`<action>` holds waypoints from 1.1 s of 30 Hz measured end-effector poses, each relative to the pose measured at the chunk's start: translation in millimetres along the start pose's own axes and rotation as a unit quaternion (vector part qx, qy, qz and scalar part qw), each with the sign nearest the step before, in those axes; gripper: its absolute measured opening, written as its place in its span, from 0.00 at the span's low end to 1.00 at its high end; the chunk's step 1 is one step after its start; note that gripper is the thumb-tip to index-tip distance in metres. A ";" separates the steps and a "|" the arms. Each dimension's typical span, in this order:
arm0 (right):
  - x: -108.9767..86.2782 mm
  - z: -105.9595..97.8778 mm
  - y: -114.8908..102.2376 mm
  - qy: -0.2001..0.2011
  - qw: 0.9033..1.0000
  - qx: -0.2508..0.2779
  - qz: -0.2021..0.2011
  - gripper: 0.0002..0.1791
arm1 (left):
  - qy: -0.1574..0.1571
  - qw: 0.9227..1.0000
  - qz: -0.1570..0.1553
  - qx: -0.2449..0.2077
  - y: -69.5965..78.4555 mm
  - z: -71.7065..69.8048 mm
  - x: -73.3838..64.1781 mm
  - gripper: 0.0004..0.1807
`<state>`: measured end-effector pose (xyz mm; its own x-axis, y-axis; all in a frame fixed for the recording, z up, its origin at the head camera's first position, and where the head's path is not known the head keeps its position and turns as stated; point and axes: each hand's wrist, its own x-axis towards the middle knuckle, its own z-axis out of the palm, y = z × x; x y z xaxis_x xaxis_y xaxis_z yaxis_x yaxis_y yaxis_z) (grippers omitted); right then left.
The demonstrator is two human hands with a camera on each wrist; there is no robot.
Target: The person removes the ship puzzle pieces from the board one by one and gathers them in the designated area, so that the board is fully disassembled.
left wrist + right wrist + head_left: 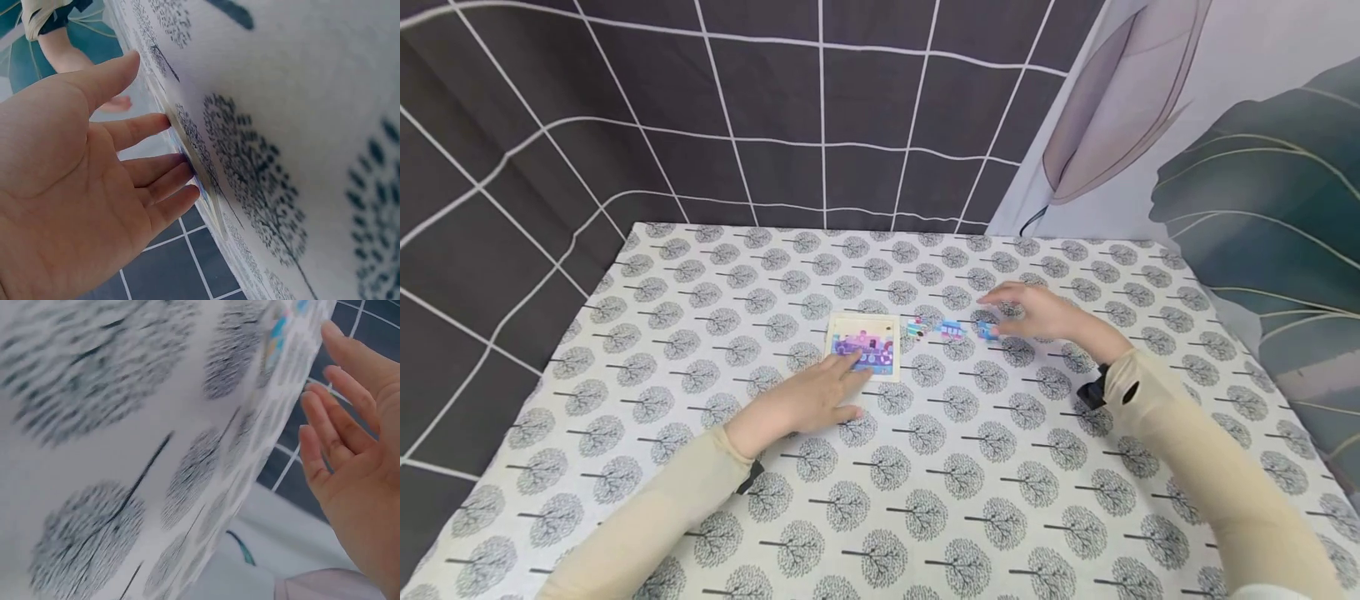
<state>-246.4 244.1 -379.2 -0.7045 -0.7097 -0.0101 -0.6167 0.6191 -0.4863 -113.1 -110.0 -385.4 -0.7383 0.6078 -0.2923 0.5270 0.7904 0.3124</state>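
A small square jigsaw puzzle board point(850, 325) with a pale border and a pink and purple picture lies flat on the table. My left hand point(820, 396) rests its fingertips on the near left part of it, fingers fairly straight. From the left wrist, the board's thin edge point(203, 169) shows under those fingertips. To the right of the board lie three loose puzzle pieces: a multicoloured one point(917, 328), a blue and pink one point(951, 329) and a blue one point(987, 331). My right hand point(1041, 312) is beside the blue piece, fingers loosely bent, holding nothing in the right wrist view.
A white cloth point(925, 467) printed with grey trees covers the table. Behind it hangs a dark curtain point(775, 92) with a white grid. A light curtain point(1247, 167) with large leaf shapes hangs at the right.
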 end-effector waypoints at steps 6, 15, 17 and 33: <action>19.5 3.1 -14.4 0.004 1.000 0.004 -0.001 0.29 | -0.011 1.000 0.009 -0.011 -4.2 -2.5 6.1 0.35; 40.7 18.8 -36.3 0.001 0.998 0.016 -0.063 0.29 | -0.029 0.999 0.021 -0.026 -3.6 -7.2 9.6 0.33; 43.9 20.2 -38.7 -0.001 0.997 0.016 -0.072 0.28 | -0.030 0.999 0.022 -0.018 -2.3 -7.2 10.5 0.34; 88.7 32.4 -71.6 -0.050 0.993 0.021 -0.100 0.28 | -0.041 0.999 -0.004 0.009 -8.0 -10.9 6.5 0.34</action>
<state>-253.4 126.0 -373.6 -0.5290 -0.8486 0.0043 -0.7239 0.4487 -0.5241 -126.8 -113.2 -380.0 -0.7061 0.6044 -0.3688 0.5285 0.7966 0.2937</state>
